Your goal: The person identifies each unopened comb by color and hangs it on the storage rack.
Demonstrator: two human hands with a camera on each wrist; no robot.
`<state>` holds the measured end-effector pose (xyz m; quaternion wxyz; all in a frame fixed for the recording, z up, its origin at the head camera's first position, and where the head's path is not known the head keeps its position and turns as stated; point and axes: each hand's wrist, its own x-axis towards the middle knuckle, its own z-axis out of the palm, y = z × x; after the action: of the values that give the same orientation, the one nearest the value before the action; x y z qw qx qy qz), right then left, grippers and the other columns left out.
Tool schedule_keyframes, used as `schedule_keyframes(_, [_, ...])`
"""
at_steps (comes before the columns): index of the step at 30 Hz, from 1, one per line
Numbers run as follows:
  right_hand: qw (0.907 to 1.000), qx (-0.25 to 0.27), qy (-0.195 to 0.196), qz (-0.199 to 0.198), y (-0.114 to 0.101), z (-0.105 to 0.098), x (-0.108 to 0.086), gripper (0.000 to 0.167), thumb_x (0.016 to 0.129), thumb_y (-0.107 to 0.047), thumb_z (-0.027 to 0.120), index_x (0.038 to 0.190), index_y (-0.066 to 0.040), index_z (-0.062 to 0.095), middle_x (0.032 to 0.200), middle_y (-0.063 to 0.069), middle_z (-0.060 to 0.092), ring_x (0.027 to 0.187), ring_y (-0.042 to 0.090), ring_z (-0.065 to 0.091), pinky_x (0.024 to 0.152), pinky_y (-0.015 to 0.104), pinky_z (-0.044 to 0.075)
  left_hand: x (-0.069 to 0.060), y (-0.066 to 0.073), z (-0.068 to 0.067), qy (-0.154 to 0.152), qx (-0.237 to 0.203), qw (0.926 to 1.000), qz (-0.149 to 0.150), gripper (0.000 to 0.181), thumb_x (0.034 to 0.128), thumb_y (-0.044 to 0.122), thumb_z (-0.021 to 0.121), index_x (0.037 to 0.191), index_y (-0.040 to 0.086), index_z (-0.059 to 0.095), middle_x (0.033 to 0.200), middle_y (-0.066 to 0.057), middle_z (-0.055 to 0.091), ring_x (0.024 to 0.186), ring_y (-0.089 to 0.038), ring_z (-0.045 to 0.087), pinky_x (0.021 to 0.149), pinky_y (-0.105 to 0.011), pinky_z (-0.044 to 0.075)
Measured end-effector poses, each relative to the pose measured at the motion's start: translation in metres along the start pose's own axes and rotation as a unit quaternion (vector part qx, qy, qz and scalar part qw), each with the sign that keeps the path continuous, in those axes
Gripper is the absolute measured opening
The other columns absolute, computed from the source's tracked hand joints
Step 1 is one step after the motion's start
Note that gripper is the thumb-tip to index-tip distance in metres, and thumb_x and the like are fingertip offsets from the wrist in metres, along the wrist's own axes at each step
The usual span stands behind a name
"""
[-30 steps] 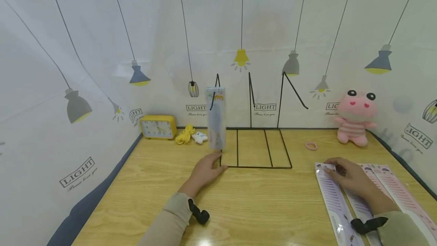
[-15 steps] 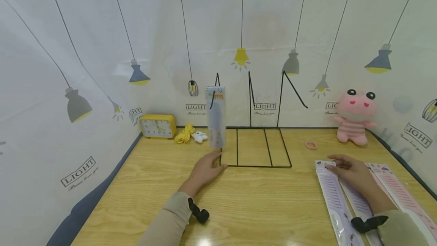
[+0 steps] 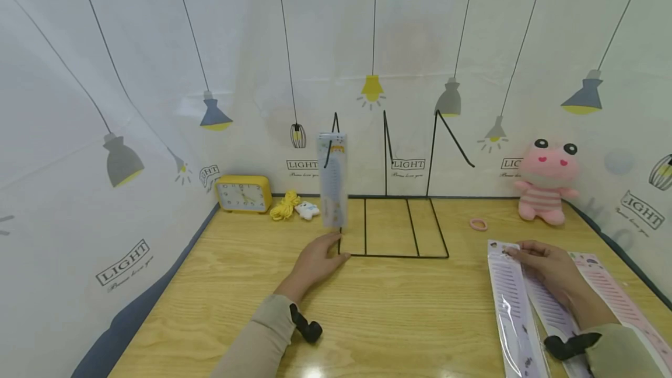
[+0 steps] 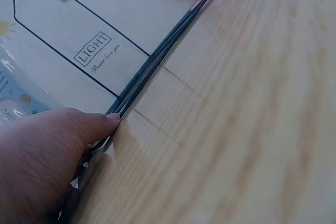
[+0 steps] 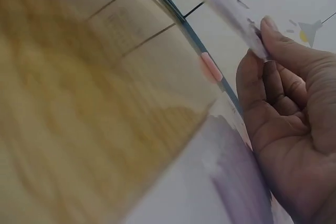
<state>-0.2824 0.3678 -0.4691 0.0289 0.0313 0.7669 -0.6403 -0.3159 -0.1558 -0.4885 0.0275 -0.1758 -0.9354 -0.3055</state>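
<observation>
At the right of the table, my right hand (image 3: pixel 546 270) pinches the top corner of a long, flat purple plastic packet (image 3: pixel 511 296) printed with lines. Its top end is raised off the table; in the right wrist view the thumb and fingertips meet at the packet's edge (image 5: pixel 239 22). My left hand (image 3: pixel 317 261) grips the front left corner of a black wire rack (image 3: pixel 394 257), the thumb (image 4: pixel 100 125) lying on the base wire. From the rack's left hook hangs a light blue packet (image 3: pixel 333 185); the other two hooks carry nothing.
Another purple packet (image 3: pixel 551 305) and a pink packet (image 3: pixel 611 284) lie under and beside my right arm. Along the back stand a yellow clock (image 3: pixel 244 194), yellow cord (image 3: pixel 285 206), a small white toy (image 3: pixel 307 210) and a pink plush (image 3: pixel 546 185). A pink ring (image 3: pixel 478 224) lies right of the rack.
My right hand has taken hold of the leftmost purple packet and lifted its top end off the table. The left hand has stayed on the rack.
</observation>
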Motion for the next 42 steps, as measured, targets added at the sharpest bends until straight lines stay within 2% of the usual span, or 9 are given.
schedule_keyframes(4, [0.9985, 0.049, -0.018, -0.017, 0.000, 0.000, -0.002, 0.005, 0.097, -0.023, 0.071, 0.097, -0.018, 0.073, 0.090, -0.015, 0.069, 0.070, 0.006, 0.049, 0.056, 0.025, 0.042, 0.000, -0.001, 0.000, -0.001, 0.000, 1.0000, 0.002, 0.064, 0.0989, 0.045, 0.062, 0.151, 0.012, 0.048, 0.155, -0.007, 0.044, 0.142, -0.031, 0.041, 0.116, -0.050, 0.034])
schedule_keyframes(7, [0.9954, 0.080, -0.038, -0.037, -0.001, 0.001, -0.004, 0.010, 0.100, -0.021, 0.066, 0.100, -0.015, 0.074, 0.092, -0.012, 0.070, 0.071, 0.007, 0.050, 0.057, 0.025, 0.042, 0.000, -0.001, -0.001, -0.002, -0.001, 1.0000, 0.002, 0.064, 0.0989, 0.045, 0.062, 0.151, 0.012, 0.047, 0.155, -0.007, 0.044, 0.142, -0.031, 0.041, 0.116, -0.050, 0.034])
schedule_keyframes(11, [0.9907, 0.113, -0.055, -0.054, -0.004, 0.002, -0.005, 0.015, 0.103, -0.019, 0.061, 0.105, -0.013, 0.075, 0.097, -0.011, 0.071, 0.082, 0.002, 0.059, 0.066, 0.019, 0.051, 0.000, 0.000, -0.001, -0.001, -0.005, 1.0000, -0.001, 0.063, 0.0987, 0.045, 0.062, 0.151, 0.013, 0.048, 0.155, -0.007, 0.044, 0.142, -0.031, 0.041, 0.116, -0.051, 0.035])
schedule_keyframes(16, [0.9834, 0.158, -0.060, -0.066, -0.013, 0.005, -0.004, 0.016, 0.102, -0.014, 0.062, 0.106, -0.014, 0.077, 0.102, -0.010, 0.074, 0.088, 0.001, 0.065, 0.073, 0.018, 0.056, 0.000, 0.000, -0.001, 0.000, -0.005, 1.0000, -0.005, 0.063, 0.0983, 0.045, 0.063, 0.151, 0.013, 0.048, 0.154, -0.006, 0.045, 0.142, -0.030, 0.042, 0.116, -0.050, 0.035])
schedule_keyframes(24, [0.9791, 0.177, -0.044, -0.090, -0.042, 0.015, -0.011, 0.018, 0.100, -0.008, 0.063, 0.099, -0.013, 0.081, 0.096, -0.007, 0.076, 0.081, 0.004, 0.068, 0.068, 0.019, 0.057, 0.002, 0.001, -0.001, 0.003, -0.008, 1.0000, -0.002, 0.064, 0.0985, 0.046, 0.062, 0.151, 0.013, 0.048, 0.156, -0.005, 0.044, 0.142, -0.030, 0.041, 0.116, -0.050, 0.034])
schedule_keyframes(30, [0.9639, 0.211, -0.029, -0.160, -0.073, 0.033, -0.016, 0.017, 0.096, 0.003, 0.064, 0.103, -0.003, 0.079, 0.094, -0.003, 0.075, 0.081, 0.006, 0.069, 0.068, 0.019, 0.058, 0.002, 0.001, -0.001, -0.004, -0.003, 1.0000, -0.005, 0.065, 0.0985, 0.048, 0.062, 0.152, 0.013, 0.047, 0.156, -0.004, 0.043, 0.143, -0.029, 0.041, 0.116, -0.049, 0.035])
schedule_keyframes(35, [0.9574, 0.174, 0.008, -0.230, -0.097, 0.056, -0.018, 0.012, 0.093, 0.005, 0.068, 0.100, 0.003, 0.077, 0.090, -0.001, 0.076, 0.081, 0.006, 0.072, 0.070, 0.019, 0.059, 0.001, 0.002, -0.002, 0.000, -0.006, 1.0000, -0.005, 0.064, 0.0985, 0.046, 0.063, 0.151, 0.013, 0.048, 0.156, -0.005, 0.043, 0.142, -0.030, 0.041, 0.116, -0.049, 0.034])
schedule_keyframes(39, [0.9615, 0.106, 0.034, -0.251, -0.113, 0.072, -0.020, 0.011, 0.092, 0.001, 0.071, 0.101, 0.000, 0.078, 0.090, -0.004, 0.077, 0.080, 0.004, 0.071, 0.071, 0.017, 0.058, 0.000, 0.002, -0.002, 0.000, -0.009, 1.0000, -0.003, 0.064, 0.0986, 0.045, 0.063, 0.151, 0.011, 0.048, 0.155, -0.007, 0.044, 0.142, -0.031, 0.041, 0.116, -0.051, 0.035])
schedule_keyframes(42, [0.9647, 0.028, 0.049, -0.257, -0.124, 0.082, -0.021, 0.014, 0.094, -0.006, 0.071, 0.105, 0.000, 0.076, 0.091, -0.009, 0.075, 0.080, 0.003, 0.068, 0.072, 0.015, 0.057, 0.000, 0.001, -0.001, -0.001, -0.007, 1.0000, -0.002, 0.064, 0.0987, 0.045, 0.063, 0.151, 0.011, 0.048, 0.154, -0.007, 0.045, 0.142, -0.031, 0.042, 0.116, -0.051, 0.035])
